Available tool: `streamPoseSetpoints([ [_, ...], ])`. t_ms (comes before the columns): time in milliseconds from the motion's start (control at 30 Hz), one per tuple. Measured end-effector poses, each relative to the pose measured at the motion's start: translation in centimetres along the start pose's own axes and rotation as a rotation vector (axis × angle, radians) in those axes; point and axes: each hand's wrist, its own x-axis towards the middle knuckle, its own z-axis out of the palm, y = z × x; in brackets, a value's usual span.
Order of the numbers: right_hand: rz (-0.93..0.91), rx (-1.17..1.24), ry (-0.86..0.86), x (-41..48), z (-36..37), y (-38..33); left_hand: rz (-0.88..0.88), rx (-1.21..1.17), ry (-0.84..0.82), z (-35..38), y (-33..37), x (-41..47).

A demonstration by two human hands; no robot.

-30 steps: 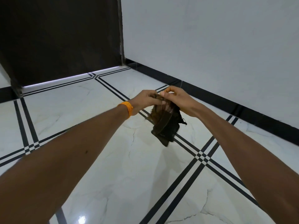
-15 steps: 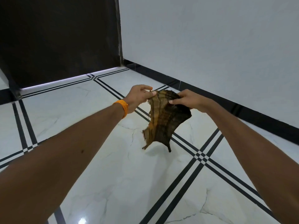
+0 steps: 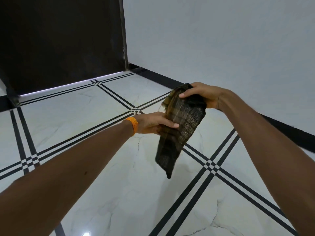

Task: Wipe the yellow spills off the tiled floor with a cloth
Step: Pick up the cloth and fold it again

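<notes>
- Cloth [image 3: 182,126]: dark brown with faint yellowish stripes, folded into a long narrow strip. Held in the air above the floor, slanting from upper right down to lower left; its lower end hangs free, and a frayed fringe shows at the upper left edge.
- Right hand [image 3: 202,94]: grasps the top end of the cloth, thumb laid across the front face, fingers wrapped behind.
- Left hand [image 3: 153,123]: grips the left edge of the cloth near its middle, thumb on the front, fingers behind and mostly hidden.
- Wristband [image 3: 133,124]: orange, worn on the left wrist.
- Forearms: both bare, reaching in from the lower corners of the view.
- Floor [image 3: 68,116]: glossy white marble-look tiles with thin grey veins, divided by paired black lines that cross in small checkered squares. No yellow marks can be made out on the part in view.
- Wall [image 3: 221,40]: plain white, on the right, with a black skirting strip [image 3: 289,130] along its foot.
- Dark panel [image 3: 59,40]: fills the upper left, with a thin bright line of light along its bottom edge.
</notes>
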Motion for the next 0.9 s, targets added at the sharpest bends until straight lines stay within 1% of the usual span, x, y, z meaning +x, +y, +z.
streamPoseSetpoints([
  [67, 0.037, 0.155, 0.212, 0.8, -0.7, 1.6, -0.024, -0.043, 0.006, 0.3, -0.1, 0.0],
  [133, 0.110, 0.259, 0.440, 2.1, -1.2, 4.4, 0.004, -0.096, 0.063, 0.4, 0.0, 0.2],
  [167, 0.162, 0.257, 0.535, 2.6, -1.0, 6.0, 0.027, -0.131, 0.104, 0.4, 0.1, 0.3],
  [200, 0.234, 0.215, 0.595, 2.8, -0.5, 7.5, 0.051, -0.166, 0.144, 0.4, 0.3, 0.4],
  [233, 0.314, 0.180, 0.593, 2.9, 0.0, 9.1, 0.073, -0.202, 0.182, 0.3, 0.5, 0.5],
  [267, 0.388, 0.195, 0.527, 2.8, 0.8, 10.4, 0.089, -0.231, 0.211, 0.3, 0.7, 0.6],
  [300, 0.447, 0.280, 0.417, 2.8, 1.8, 11.6, 0.102, -0.253, 0.231, 0.3, 0.8, 0.7],
  [333, 0.463, 0.405, 0.293, 2.7, 2.8, 12.4, 0.108, -0.267, 0.247, 0.3, 0.8, 0.7],
  [367, 0.436, 0.528, 0.165, 2.7, 3.8, 12.9, 0.110, -0.275, 0.256, 0.3, 0.7, 0.8],
  [400, 0.390, 0.606, 0.071, 2.6, 4.9, 13.1, 0.110, -0.277, 0.258, 0.4, 0.6, 0.8],
  [433, 0.342, 0.656, 0.017, 2.7, 5.7, 13.0, 0.108, -0.275, 0.249, 0.3, 0.5, 0.8],
  [467, 0.303, 0.685, 0.003, 2.8, 6.4, 12.8, 0.103, -0.262, 0.238, 0.2, 0.4, 0.8],
  [500, 0.267, 0.726, 0.009, 2.9, 6.8, 12.5, 0.096, -0.243, 0.232, -0.1, 0.3, 0.9],
  [567, 0.195, 0.775, 0.100, 3.0, 6.7, 11.8, 0.082, -0.196, 0.255, -0.5, 0.3, 1.1],
  [633, 0.174, 0.711, 0.174, 3.0, 5.8, 11.5, 0.062, -0.158, 0.322, -0.8, 0.1, 1.3],
  [700, 0.186, 0.635, 0.176, 2.9, 5.2, 11.4, 0.040, -0.120, 0.396, -1.0, 0.1, 1.2],
  [767, 0.163, 0.619, 0.184, 3.0, 5.0, 11.6, 0.022, -0.106, 0.446, -1.4, 0.2, 1.1],
  [833, 0.110, 0.678, 0.247, 3.1, 5.0, 11.6, -0.002, -0.054, 0.489, -1.7, 0.3, 0.9],
  [900, 0.058, 0.826, 0.313, 3.0, 4.9, 11.5, -0.023, -0.009, 0.534, -2.0, 0.1, 0.7],
])
